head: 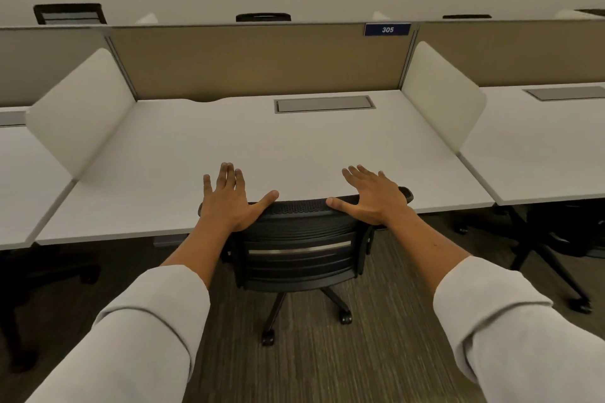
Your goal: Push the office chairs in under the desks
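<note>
My left hand [229, 202] and right hand [371, 198] rest flat and spread on the top rail of the black mesh office chair [299, 248], gripping nothing. Its backrest meets the edge of the white desk [262, 140], so I judge this chair nearly home. The neighbouring chair [553, 232] at right appears tucked under.

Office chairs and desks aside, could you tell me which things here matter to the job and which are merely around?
Job: office chair, desk, left hand, right hand, both flat on the backrest.
Merely around: 305 sign, side dividers, cable hatch.
</note>
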